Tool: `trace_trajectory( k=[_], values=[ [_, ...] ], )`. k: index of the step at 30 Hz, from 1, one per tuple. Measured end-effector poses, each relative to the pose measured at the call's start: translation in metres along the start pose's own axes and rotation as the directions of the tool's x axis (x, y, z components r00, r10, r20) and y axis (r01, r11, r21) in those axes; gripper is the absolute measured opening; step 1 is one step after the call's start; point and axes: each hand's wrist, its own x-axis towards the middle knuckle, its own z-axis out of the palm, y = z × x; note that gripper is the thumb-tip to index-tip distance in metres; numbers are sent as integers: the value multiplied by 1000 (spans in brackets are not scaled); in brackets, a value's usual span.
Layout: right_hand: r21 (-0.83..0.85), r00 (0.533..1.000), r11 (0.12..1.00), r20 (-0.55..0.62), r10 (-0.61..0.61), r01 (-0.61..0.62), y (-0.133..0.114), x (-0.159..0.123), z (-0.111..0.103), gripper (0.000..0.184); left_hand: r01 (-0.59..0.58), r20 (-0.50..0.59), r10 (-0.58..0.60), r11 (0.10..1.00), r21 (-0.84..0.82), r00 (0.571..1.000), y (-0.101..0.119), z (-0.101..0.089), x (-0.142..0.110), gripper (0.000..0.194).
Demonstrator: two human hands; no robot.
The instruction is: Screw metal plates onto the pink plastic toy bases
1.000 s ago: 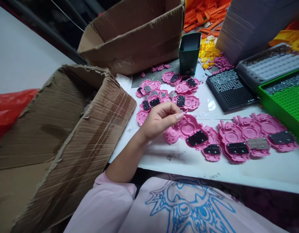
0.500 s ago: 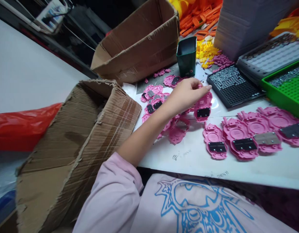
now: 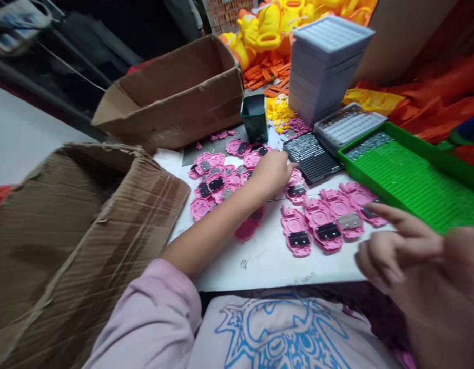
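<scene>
My left hand (image 3: pixel 271 173) reaches across the table, fingers curled downward at the edge of a heap of pink plastic shells (image 3: pixel 214 182). A single pink shell (image 3: pixel 297 187) with a dark plate shows just under its thumb and appears held, though the fingertips are mostly hidden. Right of it, several pink shells with screwed-on black or grey plates (image 3: pixel 327 225) lie overlapping in a row. At the lower right my right hand (image 3: pixel 417 266), blurred, hovers near the row's end with its fingers apart and nothing visible in them.
Cardboard boxes (image 3: pixel 156 177) stand on the left and at the back. Behind the heap is a dark green cup (image 3: pixel 254 120). A black screw tray (image 3: pixel 314 159), a green tray (image 3: pixel 414 174) and a stack of white trays (image 3: pixel 325 66) occupy the right, before yellow parts (image 3: pixel 270 25).
My right hand has come into view at the lower right. The camera view has swung right. My left hand and the pink shell under it have shifted slightly toward the row.
</scene>
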Motion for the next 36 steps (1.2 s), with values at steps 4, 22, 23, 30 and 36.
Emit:
trace_trajectory(
  k=[4,22,23,30,36],
  values=[
    [309,981,937,148,124,-165,2,10,18,54,-156,-142,156,988,5,978,8,-10,-28,17],
    [250,885,872,323,334,-421,15,13,53,63,-362,-150,352,677,-641,924,5,-39,-118,17],
    [252,879,873,354,319,-418,16,15,54,62,-357,-162,335,684,-636,928,4,-39,-119,17],
    [154,837,897,452,309,-414,24,28,63,67,-353,-288,220,731,-584,932,-9,-33,-125,17],
    [-23,933,973,279,226,-229,21,44,73,49,-359,-523,121,851,-383,844,-28,-23,-125,14]
  ],
)
